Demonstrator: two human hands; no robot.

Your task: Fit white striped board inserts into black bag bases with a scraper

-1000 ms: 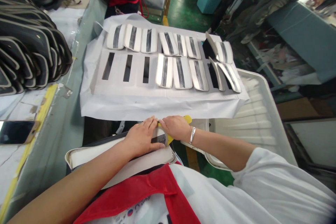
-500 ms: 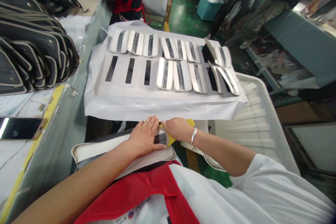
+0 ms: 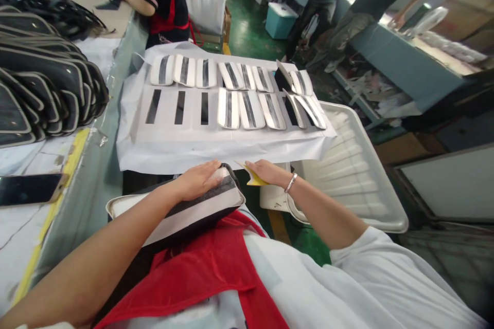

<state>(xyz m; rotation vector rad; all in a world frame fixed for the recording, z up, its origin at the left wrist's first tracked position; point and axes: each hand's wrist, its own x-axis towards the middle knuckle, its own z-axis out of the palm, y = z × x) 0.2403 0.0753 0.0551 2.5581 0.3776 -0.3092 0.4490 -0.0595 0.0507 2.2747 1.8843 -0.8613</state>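
A white curved panel [image 3: 216, 204] with a dark strip down its middle lies across my lap, its right end tilted up. My left hand [image 3: 196, 180] rests over its far edge, thumb on the face and fingers along the rim; the fingertips partly hide the edge. Just right of the panel and apart from it, my right hand [image 3: 268, 172] pinches a thin yellow scraper [image 3: 255, 179]. Beyond both hands, several similar white panels [image 3: 252, 109] sit in two rows on a white sheet [image 3: 173, 149]. Dark rectangles [image 3: 180, 108] show at the sheet's left.
Dark rimmed panels [image 3: 42, 77] are stacked on the left bench, with a phone [image 3: 31, 188] nearer me. A large white bin [image 3: 347, 164] stands at right. A co-worker [image 3: 165, 0] is at the bench beyond the sheet; other people stand at the back right.
My right hand and the yellow scraper have come away from the panel's right end. My left hand has slid left towards the far edge, and the panel's right end has tilted up.
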